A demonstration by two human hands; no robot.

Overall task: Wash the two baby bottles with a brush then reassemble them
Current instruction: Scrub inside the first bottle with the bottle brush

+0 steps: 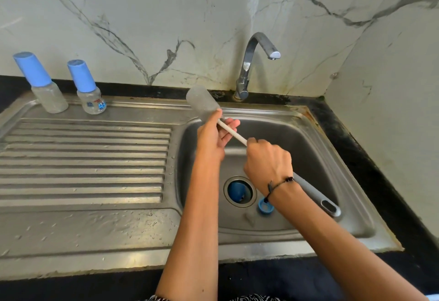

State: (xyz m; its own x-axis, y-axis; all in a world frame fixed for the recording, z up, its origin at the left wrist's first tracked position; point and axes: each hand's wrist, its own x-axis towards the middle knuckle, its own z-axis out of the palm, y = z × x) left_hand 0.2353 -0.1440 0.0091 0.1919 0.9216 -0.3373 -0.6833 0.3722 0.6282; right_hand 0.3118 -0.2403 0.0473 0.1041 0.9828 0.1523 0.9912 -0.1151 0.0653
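Over the sink basin (280, 134), the bottle brush (231, 131) lies on a slant: its long axis runs from the grey sponge head, up and to the left of the left hand (212, 137), down to the grey handle end with its hanging slot, which sticks out below and to the right of the right hand (267, 165). The left hand holds the pale shaft just under the sponge head, thumb on top and fingers lying loosely beneath it. The right hand grips the shaft farther down, fingers curled round it, with a dark thread bracelet (278, 185) at the wrist.

Well to the left of both hands, two baby bottles stand upright at the back of the ribbed steel drainboard (83, 158), each with a blue cap: the left bottle (46, 90) and, just beside it, the right bottle (91, 95), which bears a small printed picture. Below the hands, in the basin, a blue piece sits in the drain (240, 191) and one blue ring (265, 206) lies just right of it. Beyond the hands stands a single chrome tap (251, 62), its spout pointing right. Black counter edging frames the sink, and white marble-veined wall panels rise behind and to the right.
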